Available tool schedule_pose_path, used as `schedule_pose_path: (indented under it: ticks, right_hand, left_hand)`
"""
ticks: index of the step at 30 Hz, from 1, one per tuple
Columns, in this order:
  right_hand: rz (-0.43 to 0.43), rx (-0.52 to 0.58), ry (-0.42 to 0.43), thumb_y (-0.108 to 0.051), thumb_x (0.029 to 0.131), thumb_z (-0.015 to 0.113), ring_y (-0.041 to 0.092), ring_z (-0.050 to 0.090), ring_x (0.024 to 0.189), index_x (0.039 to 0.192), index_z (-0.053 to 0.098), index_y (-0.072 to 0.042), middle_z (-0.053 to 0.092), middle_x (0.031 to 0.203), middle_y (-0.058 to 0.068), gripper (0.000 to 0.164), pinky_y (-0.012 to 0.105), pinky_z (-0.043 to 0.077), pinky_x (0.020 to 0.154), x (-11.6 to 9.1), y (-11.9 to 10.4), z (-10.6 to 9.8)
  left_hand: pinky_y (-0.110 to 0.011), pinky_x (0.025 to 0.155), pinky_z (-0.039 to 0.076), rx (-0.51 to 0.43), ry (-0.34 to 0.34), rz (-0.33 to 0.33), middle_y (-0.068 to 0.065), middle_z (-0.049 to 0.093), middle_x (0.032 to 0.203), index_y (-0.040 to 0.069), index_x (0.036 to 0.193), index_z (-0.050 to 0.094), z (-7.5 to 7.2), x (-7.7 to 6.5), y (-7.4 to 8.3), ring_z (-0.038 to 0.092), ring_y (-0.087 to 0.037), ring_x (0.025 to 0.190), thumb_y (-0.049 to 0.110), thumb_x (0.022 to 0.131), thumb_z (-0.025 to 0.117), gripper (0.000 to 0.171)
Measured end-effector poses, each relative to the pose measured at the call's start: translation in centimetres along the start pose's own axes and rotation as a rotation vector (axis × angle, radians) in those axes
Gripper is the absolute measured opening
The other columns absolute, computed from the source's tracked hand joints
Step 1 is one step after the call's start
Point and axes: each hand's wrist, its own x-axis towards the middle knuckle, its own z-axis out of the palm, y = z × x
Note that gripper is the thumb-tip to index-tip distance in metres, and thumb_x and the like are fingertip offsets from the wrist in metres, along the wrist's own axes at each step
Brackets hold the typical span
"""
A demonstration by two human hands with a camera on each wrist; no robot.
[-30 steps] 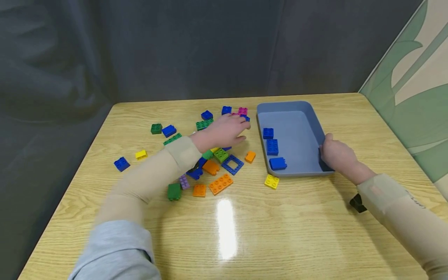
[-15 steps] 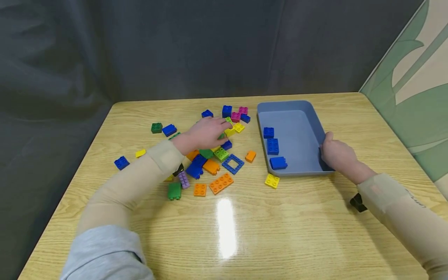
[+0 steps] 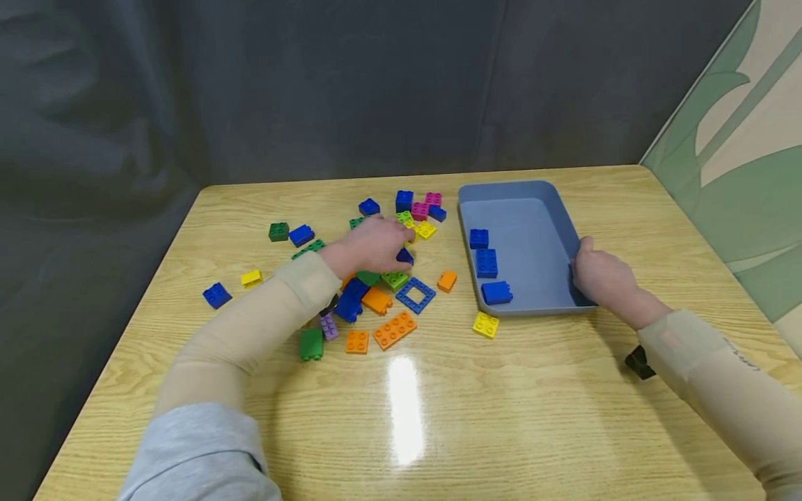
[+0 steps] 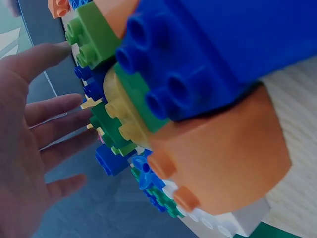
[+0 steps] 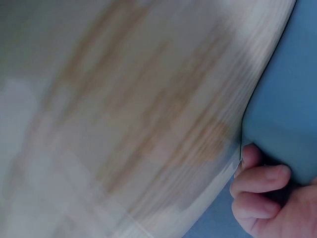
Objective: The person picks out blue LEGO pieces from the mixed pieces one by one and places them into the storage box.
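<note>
My left hand is over the pile of toy building bricks, its fingers extended toward the right. In the left wrist view, the spread fingers hold nothing; close by are a lime green brick, a dark blue brick and a dark green brick. A large blue brick and an orange brick loom nearest the camera. My right hand grips the right wall of the grey-blue tray, curled fingers showing in the right wrist view. Inside the tray's left side lie blue bricks.
Pink bricks and a yellow brick lie behind the left hand. Nearer me are a blue square frame piece and an orange brick. A yellow brick sits at the tray's front-left corner. A dark curtain hangs behind the table.
My left hand has moved left and back over the pile, then slightly nearer me, uncovering pink and yellow bricks. The right hand and tray stay in place.
</note>
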Motion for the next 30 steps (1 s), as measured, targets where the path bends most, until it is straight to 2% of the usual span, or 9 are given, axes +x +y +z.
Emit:
schedule_pose_path:
  ticks: [4,11,23,30]
  right_hand:
    - [-0.008,0.003,0.009,-0.004,0.099,0.039,0.029,0.054,0.045,0.117,0.023,0.028,0.048,0.053,0.017,0.041,0.045,0.046,0.042,-0.09,-0.03,-0.06]
    - [-0.012,0.007,0.019,-0.004,0.099,0.039,0.029,0.054,0.044,0.117,0.023,0.028,0.047,0.051,0.017,0.04,0.046,0.046,0.042,-0.2,-0.07,0.02]
    - [-0.005,0.011,0.031,-0.005,0.099,0.04,0.029,0.054,0.044,0.116,0.025,0.026,0.047,0.051,0.017,0.038,0.047,0.045,0.041,-0.06,-0.19,-0.08]
    - [-0.012,-0.009,0.033,-0.004,0.099,0.04,0.027,0.053,0.042,0.117,0.026,0.028,0.046,0.049,0.014,0.04,0.044,0.045,0.04,-0.28,-0.37,-0.13]
  left_hand:
    - [-0.041,0.089,0.044,0.003,-0.059,0.007,-0.002,0.067,0.105,0.011,0.124,0.06,-0.01,0.56,0.22,0.059,-0.019,0.089,0.048,0.091,0.063,0.05]
    - [-0.036,0.075,0.043,0.035,-0.107,0.014,0.0,0.061,0.083,0.011,0.11,0.062,0.02,0.96,0.59,0.055,-0.019,0.077,0.042,0.092,0.064,0.036]
    - [-0.039,0.085,0.044,0.04,-0.084,0.031,0.0,0.062,0.085,0.011,0.109,0.062,0.02,0.81,0.68,0.057,-0.019,0.078,0.037,0.092,0.066,0.032]
    - [-0.034,0.074,0.04,0.004,-0.02,0.049,0.001,0.059,0.078,0.011,0.107,0.063,0.06,0.86,0.75,0.053,-0.019,0.072,0.034,0.092,0.065,0.028]
